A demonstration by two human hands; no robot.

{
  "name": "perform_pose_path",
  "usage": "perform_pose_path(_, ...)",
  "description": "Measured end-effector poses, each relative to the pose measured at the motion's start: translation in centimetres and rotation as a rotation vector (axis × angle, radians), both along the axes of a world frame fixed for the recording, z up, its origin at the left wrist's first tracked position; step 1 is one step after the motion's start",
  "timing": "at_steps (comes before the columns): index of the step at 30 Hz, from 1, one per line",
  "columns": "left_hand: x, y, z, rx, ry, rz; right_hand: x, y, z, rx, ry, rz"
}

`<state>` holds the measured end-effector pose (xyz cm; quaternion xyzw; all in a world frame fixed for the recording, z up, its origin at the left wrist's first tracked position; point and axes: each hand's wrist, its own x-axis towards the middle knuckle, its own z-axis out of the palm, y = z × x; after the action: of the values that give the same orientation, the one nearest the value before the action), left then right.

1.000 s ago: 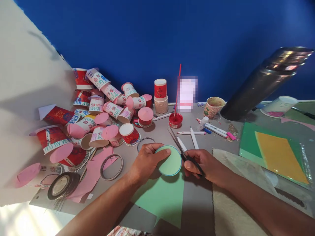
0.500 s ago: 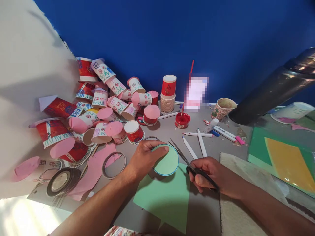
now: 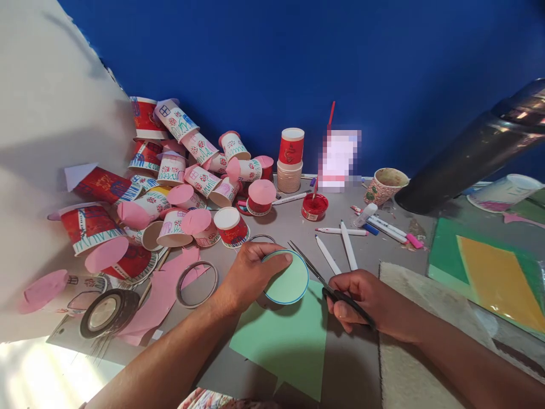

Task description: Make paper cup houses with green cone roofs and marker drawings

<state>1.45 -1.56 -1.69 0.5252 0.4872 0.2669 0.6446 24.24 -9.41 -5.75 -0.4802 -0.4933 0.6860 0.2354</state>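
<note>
My left hand [image 3: 251,278] pinches a round light-green paper disc [image 3: 288,282] with a blue outline along its edge, the thumb lying on top. In my right hand [image 3: 355,301] is a pair of black-handled scissors [image 3: 313,266], fingers through the handles. The blades point up and left, close to the disc's right edge; whether they touch it I cannot tell. Below the disc a sheet of light-green paper [image 3: 283,346] lies on the grey table, its lower edge notched. My fingers under the disc are hidden.
Decorated paper cups [image 3: 185,170] are heaped at the left. Tape rolls [image 3: 109,314] and pink paper scraps [image 3: 157,301] lie nearer. Markers [image 3: 348,245], a red paint jar [image 3: 314,208] and a cup stack [image 3: 290,159] stand beyond my hands. A dark bottle [image 3: 464,150] leans at the right.
Almost nothing differs. The view has shifted slightly, and the scissors' tips are a touch farther left over the disc's edge. Both hands keep their holds.
</note>
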Motion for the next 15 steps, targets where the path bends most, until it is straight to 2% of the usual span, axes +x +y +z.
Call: perform_pose_path(15,-0.09,-0.16,0.56,0.035,0.026,-0.054,0.05,-0.11,-0.12,-0.019,0.009,0.004)
